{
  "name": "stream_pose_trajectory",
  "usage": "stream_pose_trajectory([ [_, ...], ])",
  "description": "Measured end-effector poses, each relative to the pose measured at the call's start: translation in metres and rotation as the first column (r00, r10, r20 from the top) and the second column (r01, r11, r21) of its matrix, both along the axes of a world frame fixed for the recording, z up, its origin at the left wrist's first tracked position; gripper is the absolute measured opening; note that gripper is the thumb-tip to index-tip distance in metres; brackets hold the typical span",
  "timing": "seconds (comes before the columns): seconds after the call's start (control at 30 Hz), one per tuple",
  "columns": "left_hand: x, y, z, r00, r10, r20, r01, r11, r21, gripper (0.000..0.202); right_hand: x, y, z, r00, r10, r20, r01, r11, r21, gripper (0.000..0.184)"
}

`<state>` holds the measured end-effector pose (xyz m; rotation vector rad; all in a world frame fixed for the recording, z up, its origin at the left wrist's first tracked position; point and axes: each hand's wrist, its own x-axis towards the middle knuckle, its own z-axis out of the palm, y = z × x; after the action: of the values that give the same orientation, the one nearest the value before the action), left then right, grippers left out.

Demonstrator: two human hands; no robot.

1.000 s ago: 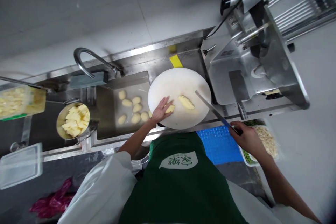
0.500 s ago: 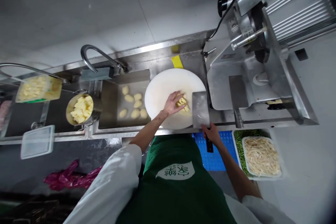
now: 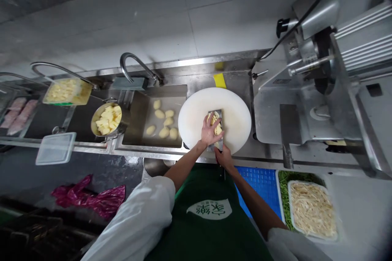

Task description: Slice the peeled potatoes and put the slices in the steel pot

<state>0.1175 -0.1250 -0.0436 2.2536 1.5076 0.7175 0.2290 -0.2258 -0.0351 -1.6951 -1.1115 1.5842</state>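
Note:
My right hand (image 3: 224,158) is closed around the handle of a cleaver (image 3: 219,117), whose broad blade is held low over the round white cutting board (image 3: 192,118). Cut potato pieces (image 3: 217,129) rest on the blade. Spread over them is my left hand (image 3: 209,131), its fingers apart and touching the pieces; part of the pile is hidden beneath it. To the left, several whole peeled potatoes (image 3: 164,132) lie in water in the sink (image 3: 141,138). Further left stands a metal pot (image 3: 95,122) with potato chunks (image 3: 109,120) in it.
A second cleaver (image 3: 290,124) lies by the metal slicing machine (image 3: 312,89) on the right. Behind the board is a yellow cloth or sponge (image 3: 219,80). A faucet (image 3: 134,58) arches over the sink. At lower right sits a tub of pale shreds (image 3: 312,208) beside green vegetables (image 3: 286,200).
The cleaver has moved left from the board's right edge, and potato pieces now rest on its blade. My left hand stays over the pieces. The camera view has shifted.

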Motion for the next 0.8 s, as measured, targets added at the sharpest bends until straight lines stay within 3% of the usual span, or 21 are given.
stream_pose_trajectory([
  [0.2,-0.031,-0.005,0.009,0.994,0.107,0.022,-0.107,0.994,-0.022,0.062,-0.029,0.000,0.004,0.999,0.048,0.026,-0.048,0.999,0.017,0.034],
  [0.3,-0.066,-0.005,0.022,0.983,0.179,0.028,-0.179,0.984,-0.012,0.064,-0.055,0.007,0.006,0.988,0.130,0.081,-0.135,0.989,0.060,0.041],
  [0.37,-0.101,-0.002,0.033,0.966,0.256,0.021,-0.256,0.967,0.005,0.063,-0.085,0.018,0.011,0.976,0.195,0.094,-0.202,0.977,0.069,0.042],
  [0.47,-0.178,0.004,0.050,0.923,0.386,0.010,-0.385,0.920,0.066,0.061,-0.152,0.040,0.026,0.948,0.316,0.033,-0.317,0.945,0.084,0.037],
  [0.63,-0.349,0.008,0.072,0.782,0.621,0.057,-0.620,0.764,0.178,0.054,-0.313,0.084,0.056,0.831,0.556,0.024,-0.550,0.814,0.186,0.025],
  [0.73,-0.453,0.016,0.072,0.681,0.726,0.095,-0.728,0.656,0.199,0.047,-0.417,0.110,0.069,0.771,0.637,0.000,-0.625,0.756,0.195,0.019],
  [0.8,-0.514,0.025,0.065,0.618,0.776,0.130,-0.785,0.596,0.173,0.043,-0.478,0.123,0.075,0.748,0.664,0.005,-0.653,0.734,0.188,0.018],
])
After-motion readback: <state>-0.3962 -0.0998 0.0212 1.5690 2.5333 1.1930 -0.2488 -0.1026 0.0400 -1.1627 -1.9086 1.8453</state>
